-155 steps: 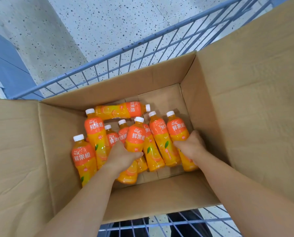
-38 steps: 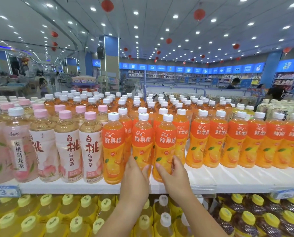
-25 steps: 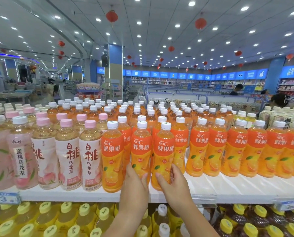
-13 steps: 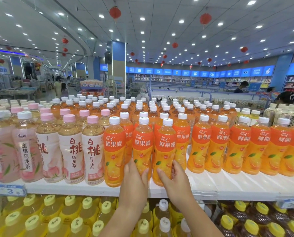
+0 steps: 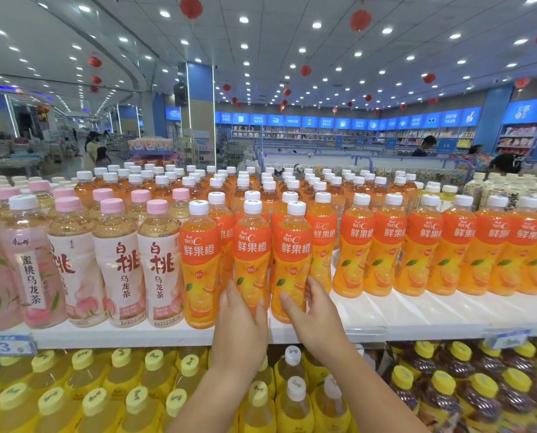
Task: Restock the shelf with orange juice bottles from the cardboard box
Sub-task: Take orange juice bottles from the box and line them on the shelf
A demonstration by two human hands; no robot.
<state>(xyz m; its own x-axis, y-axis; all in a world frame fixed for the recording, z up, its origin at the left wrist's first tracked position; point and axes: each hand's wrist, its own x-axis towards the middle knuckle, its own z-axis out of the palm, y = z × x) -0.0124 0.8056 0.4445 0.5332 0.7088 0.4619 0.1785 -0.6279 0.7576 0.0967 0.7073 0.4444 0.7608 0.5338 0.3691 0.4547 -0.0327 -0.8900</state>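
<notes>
Two orange juice bottles with white caps stand upright side by side at the front of the white shelf (image 5: 417, 317). My left hand (image 5: 241, 320) is wrapped around the base of the left bottle (image 5: 252, 245). My right hand (image 5: 312, 314) grips the base of the right bottle (image 5: 294, 248). A third orange juice bottle (image 5: 199, 260) stands just left of them, untouched. Rows of the same orange juice bottles (image 5: 423, 245) fill the shelf behind and to the right. The cardboard box is out of view.
Peach oolong tea bottles with pink caps (image 5: 117, 260) crowd the shelf's left part. Yellow-capped bottles (image 5: 120, 392) fill the lower shelf below my arms. A bare strip of shelf lies right of my right hand. People stand far off in the store aisles.
Earlier both hands took bottles from the cardboard box in the cart. Over the last second and a half, they have stayed on the two front bottles on the shelf, barely shifting.
</notes>
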